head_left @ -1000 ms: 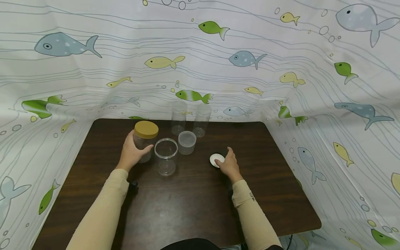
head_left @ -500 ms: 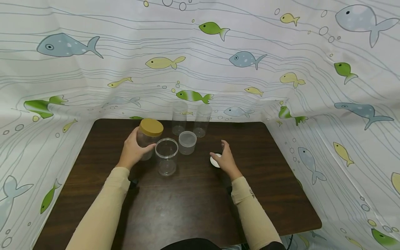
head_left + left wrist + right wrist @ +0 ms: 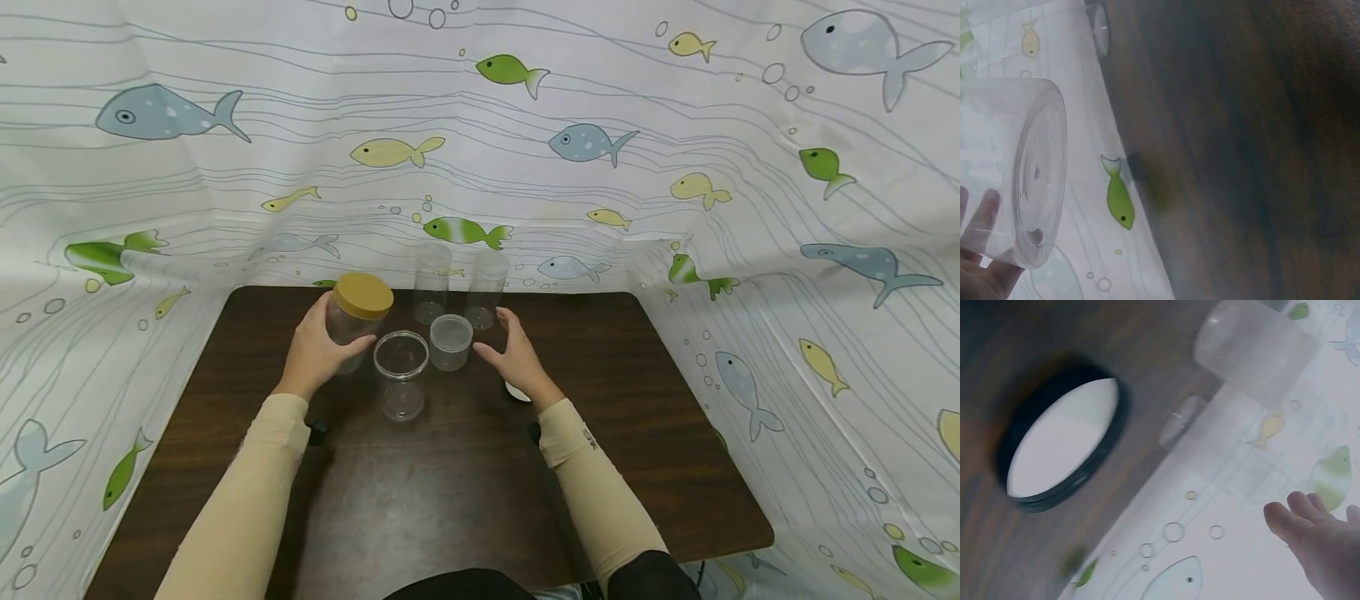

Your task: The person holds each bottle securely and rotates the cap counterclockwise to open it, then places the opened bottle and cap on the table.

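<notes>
Head view, nearest first: an uncovered clear jar (image 3: pixel 402 375) stands on the bench (image 3: pixel 435 500) just beside the left thumb, so a sideways swing there could tip it, its see-through wall being easy to misjudge. Near the right wrist lies a black-rimmed white lid (image 3: pixel 1063 437), partly hidden under the forearm from above; a low wrist might drag it. The left hand (image 3: pixel 311 354) curls its fingers and thumb round a yellow-lidded jar (image 3: pixel 360 310), which the left wrist view shows with its base clear of the surface; the smooth, broad wall could slip if that hold is light, and lowering it too near its neighbour risks a knock. The right hand (image 3: pixel 520 362) is empty, thumb and fingers well spread, close to a small lidded tub (image 3: pixel 451 343); whether the thumb touches it I cannot tell. A careless nudge could push that tub back into two tall clear containers (image 3: pixel 431 287), upright behind it, which look narrow enough to topple against the fish-patterned sheet (image 3: pixel 480 183).
</notes>
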`<action>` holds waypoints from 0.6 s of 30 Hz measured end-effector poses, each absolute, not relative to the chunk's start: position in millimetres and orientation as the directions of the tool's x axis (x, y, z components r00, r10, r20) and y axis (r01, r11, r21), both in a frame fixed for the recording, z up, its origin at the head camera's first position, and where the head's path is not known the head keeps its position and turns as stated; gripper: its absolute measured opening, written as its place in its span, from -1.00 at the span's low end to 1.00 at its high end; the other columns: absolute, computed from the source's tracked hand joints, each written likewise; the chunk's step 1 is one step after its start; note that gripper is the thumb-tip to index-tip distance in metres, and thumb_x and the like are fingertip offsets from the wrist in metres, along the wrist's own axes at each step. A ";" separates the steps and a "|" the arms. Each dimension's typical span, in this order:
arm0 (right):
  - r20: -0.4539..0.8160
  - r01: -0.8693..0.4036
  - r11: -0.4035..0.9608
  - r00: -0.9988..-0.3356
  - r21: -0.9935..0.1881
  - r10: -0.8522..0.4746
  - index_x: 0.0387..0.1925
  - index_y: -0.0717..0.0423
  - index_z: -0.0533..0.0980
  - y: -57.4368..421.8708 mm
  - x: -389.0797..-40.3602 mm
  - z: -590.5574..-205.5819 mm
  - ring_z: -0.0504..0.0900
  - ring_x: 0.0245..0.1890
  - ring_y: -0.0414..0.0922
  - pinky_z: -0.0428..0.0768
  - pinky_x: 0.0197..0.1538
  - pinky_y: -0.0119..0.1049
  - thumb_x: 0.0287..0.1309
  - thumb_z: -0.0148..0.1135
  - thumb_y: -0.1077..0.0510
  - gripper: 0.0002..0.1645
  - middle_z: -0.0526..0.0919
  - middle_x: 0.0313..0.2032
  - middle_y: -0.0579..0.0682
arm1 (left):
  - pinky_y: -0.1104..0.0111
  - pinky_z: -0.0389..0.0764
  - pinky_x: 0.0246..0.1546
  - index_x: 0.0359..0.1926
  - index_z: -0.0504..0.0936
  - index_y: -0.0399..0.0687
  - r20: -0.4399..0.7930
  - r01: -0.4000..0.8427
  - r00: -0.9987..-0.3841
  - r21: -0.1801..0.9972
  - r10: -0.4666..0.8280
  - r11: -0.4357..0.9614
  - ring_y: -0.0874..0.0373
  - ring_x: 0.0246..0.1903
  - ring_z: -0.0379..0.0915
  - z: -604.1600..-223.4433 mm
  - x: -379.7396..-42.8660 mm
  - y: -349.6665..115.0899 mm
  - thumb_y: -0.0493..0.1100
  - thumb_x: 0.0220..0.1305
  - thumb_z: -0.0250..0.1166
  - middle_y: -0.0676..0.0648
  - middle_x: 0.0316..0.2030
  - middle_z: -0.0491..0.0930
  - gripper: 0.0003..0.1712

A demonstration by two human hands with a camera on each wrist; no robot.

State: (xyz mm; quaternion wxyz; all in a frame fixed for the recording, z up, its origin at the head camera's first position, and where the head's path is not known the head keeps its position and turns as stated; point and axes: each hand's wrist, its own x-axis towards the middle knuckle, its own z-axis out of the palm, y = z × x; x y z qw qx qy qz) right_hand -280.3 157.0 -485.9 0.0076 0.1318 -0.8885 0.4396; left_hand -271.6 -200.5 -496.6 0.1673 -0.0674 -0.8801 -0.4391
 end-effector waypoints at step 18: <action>0.242 -0.442 0.532 -0.882 -0.722 -0.404 0.58 0.10 -0.01 98.8 -277.0 -440.7 0.12 0.53 0.02 0.22 0.46 0.03 0.26 0.41 -0.09 0.09 0.11 0.54 0.08 | -0.23 0.39 0.19 0.54 0.17 -0.10 0.458 0.369 -0.888 0.658 0.039 0.656 -0.30 0.27 0.33 -464.7 -263.4 -182.5 0.07 -0.07 0.66 -0.33 0.32 0.37 0.24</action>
